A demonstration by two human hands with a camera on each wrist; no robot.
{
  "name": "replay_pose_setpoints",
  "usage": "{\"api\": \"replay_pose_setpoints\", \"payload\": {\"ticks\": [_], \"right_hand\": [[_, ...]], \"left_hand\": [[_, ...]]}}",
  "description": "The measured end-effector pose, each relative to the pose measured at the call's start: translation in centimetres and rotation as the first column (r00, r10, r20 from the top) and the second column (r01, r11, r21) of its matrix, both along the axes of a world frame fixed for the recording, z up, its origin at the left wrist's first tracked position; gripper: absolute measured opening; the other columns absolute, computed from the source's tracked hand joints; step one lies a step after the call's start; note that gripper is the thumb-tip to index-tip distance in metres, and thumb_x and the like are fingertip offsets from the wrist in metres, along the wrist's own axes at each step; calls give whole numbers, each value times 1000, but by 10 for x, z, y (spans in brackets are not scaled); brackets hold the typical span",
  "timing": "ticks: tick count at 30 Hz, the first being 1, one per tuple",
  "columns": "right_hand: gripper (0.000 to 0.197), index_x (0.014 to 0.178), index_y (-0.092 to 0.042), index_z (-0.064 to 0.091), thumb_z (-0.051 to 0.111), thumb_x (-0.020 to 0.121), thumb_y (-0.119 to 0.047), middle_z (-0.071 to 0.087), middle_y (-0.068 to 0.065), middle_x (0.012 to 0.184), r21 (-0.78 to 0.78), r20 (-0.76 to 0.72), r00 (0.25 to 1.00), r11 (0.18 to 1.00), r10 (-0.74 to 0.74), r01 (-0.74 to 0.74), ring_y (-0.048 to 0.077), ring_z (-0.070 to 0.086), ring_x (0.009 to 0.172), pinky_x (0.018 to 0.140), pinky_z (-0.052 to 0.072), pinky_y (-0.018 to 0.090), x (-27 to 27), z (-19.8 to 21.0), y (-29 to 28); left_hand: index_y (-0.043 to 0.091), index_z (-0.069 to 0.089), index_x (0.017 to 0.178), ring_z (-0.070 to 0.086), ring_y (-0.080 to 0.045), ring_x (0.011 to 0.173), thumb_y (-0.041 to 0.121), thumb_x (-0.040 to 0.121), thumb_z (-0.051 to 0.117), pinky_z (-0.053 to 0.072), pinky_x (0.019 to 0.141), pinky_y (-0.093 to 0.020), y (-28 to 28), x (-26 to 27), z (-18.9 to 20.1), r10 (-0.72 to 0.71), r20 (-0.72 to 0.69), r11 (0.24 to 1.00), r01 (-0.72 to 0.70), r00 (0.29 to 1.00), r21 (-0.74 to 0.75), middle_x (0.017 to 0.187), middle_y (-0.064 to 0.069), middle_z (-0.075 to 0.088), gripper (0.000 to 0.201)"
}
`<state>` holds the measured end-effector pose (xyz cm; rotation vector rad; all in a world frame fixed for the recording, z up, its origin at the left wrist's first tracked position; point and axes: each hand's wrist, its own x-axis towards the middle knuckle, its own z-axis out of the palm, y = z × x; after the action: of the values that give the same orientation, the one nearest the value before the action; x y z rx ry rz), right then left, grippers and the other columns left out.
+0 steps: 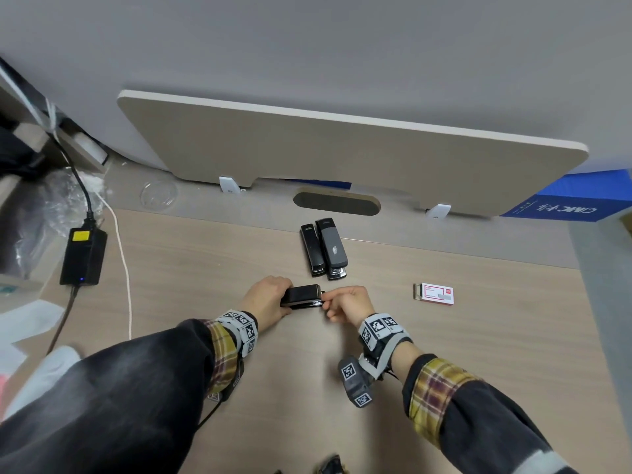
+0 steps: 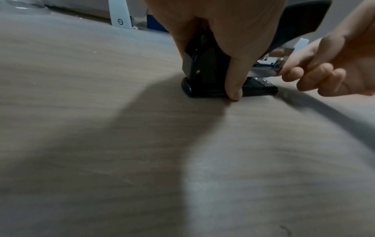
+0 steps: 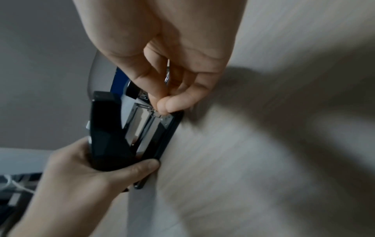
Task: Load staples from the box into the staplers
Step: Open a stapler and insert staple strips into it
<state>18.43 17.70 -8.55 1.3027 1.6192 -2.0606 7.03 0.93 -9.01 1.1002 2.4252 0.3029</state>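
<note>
On the wooden desk point(image 1: 478, 354) my left hand point(image 1: 266, 295) grips the rear of a black stapler point(image 1: 304, 294) whose lid is swung up. The stapler point(image 3: 107, 128) shows its bare metal magazine point(image 3: 142, 125). My right hand point(image 1: 345, 302) pinches a thin silvery staple strip point(image 3: 167, 72) at the magazine's front end, fingers curled. Most of the strip is hidden by the thumb. Two more staplers, one black point(image 1: 313, 249) and one grey point(image 1: 331, 248), lie shut side by side further back. The red-and-white staple box point(image 1: 436, 293) lies to the right, its drawer partly out.
A black power adapter point(image 1: 82, 256) and a white cable point(image 1: 123, 254) lie on the left. A beige divider panel point(image 1: 342, 148) stands behind the desk, with a cable slot point(image 1: 337, 201) below it. A blue box point(image 1: 581, 196) is at the far right.
</note>
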Motion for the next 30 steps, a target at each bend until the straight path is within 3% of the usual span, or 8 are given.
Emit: {"api": "replay_pose_setpoints", "payload": {"ticks": [5,10,20,25,27,30], "right_hand": [[35,87,4,68,39,72,19,62,12,69,-43,5,999,998,-51,51,13,54,41,40,49,20,7,5,-8],[29,106,-8,65,53,84,5,70,3,85,-59,-41,988,987,150,-152,11,60,51,47,52,21,18,13,1],[43,123,-4,54,42,85,11,65,5,83,111,-29,986,981,165,-161,8,56,42,39,46,20,21,20,2],[32,117,-1,56,45,88,7,60,15,84,218,-10,981,958,193,-187,11,53,42,37,43,19,24,26,10],[30,114,-1,58,45,88,5,59,16,81,263,12,976,941,218,-213,17,54,48,37,43,20,26,26,12],[29,106,-7,62,43,86,1,61,13,79,327,48,969,913,241,-244,21,56,54,41,44,23,25,27,16]], "left_hand": [[14,59,107,57,-28,101,28,75,74,44,85,-35,1,1,3,-29,-1,999,29,1000,-19,105,-6,64,37],[14,57,109,58,-28,100,30,73,76,42,81,-32,2,-3,7,2,32,1000,-2,999,-1,106,-7,64,43],[11,55,99,57,-29,91,33,78,72,42,75,-35,-6,5,8,-26,51,997,22,998,72,97,-7,60,34],[12,56,102,54,-29,94,32,80,70,45,81,-37,4,17,9,-101,41,992,98,994,78,101,-8,57,33],[14,57,104,52,-28,98,26,78,71,44,85,-39,10,18,11,-106,48,992,103,993,71,105,-6,56,32],[21,63,105,47,-25,107,5,70,63,41,86,-35,16,12,17,-117,16,991,116,993,60,111,0,56,39]]}}
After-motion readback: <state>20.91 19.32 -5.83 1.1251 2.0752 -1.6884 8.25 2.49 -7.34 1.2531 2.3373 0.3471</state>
